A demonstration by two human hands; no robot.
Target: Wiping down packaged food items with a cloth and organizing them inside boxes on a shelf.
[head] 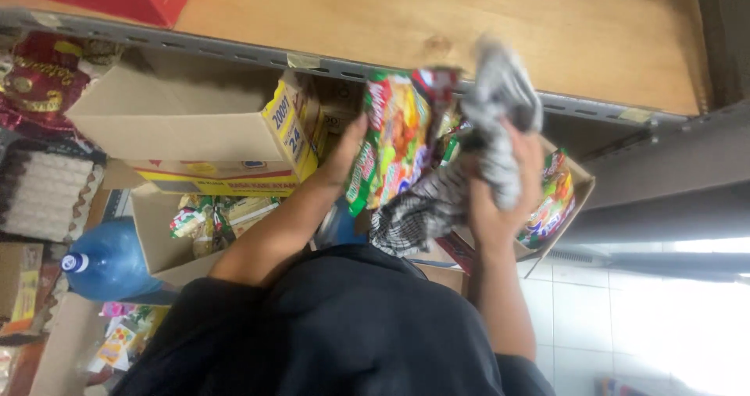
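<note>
My left hand [348, 151] grips a colourful green-and-orange snack packet [394, 138] by its left edge and holds it upright in front of a metal shelf rail. My right hand [500, 189] is closed on a bunched black-and-white checkered cloth [476, 142], which presses against the packet's right side. Both hands are raised over an open cardboard box [574, 185] that holds more packets of the same kind [551, 197]. My dark sleeves and chest fill the bottom of the view.
A wooden shelf board [469, 21] with a grey metal rail [234, 50] runs across the top. Left of my hands are a yellow-and-white carton [226, 130], another open box of packets [203, 224], a blue water jug [105, 263] and an egg tray [43, 189]. At the right is white tiled floor [617, 310].
</note>
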